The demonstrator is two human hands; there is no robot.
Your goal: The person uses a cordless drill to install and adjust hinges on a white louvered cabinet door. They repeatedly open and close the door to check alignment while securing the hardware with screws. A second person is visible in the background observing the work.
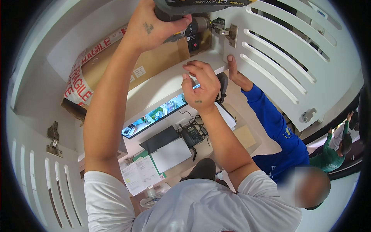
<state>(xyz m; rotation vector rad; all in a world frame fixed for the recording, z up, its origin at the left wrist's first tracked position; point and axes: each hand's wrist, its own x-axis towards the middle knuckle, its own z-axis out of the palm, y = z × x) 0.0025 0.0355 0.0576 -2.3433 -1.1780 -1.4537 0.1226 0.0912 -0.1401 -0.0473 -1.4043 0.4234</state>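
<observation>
My left hand (148,29) grips a black-and-yellow cordless drill (197,5) at the top of the view, its front end at a metal hinge (228,33) on a white slotted cabinet door (293,73). Lower and right, my right hand (201,87) is empty, fingers loosely bent and apart, near the white shelf edge (143,92). Behind it lies a long cardboard box (154,63) wrapped with red-and-white tape. A co-worker's hand (235,71) in a blue sleeve is raised against that door, right of mine.
Below are a lit monitor (162,110), desk phone (189,135), papers (141,174) and a laptop-like dark slab (156,139). Another slotted door (31,162) hangs at left. The blue-sleeved person (286,143) is beside me; people in green and white (332,154) appear at far right.
</observation>
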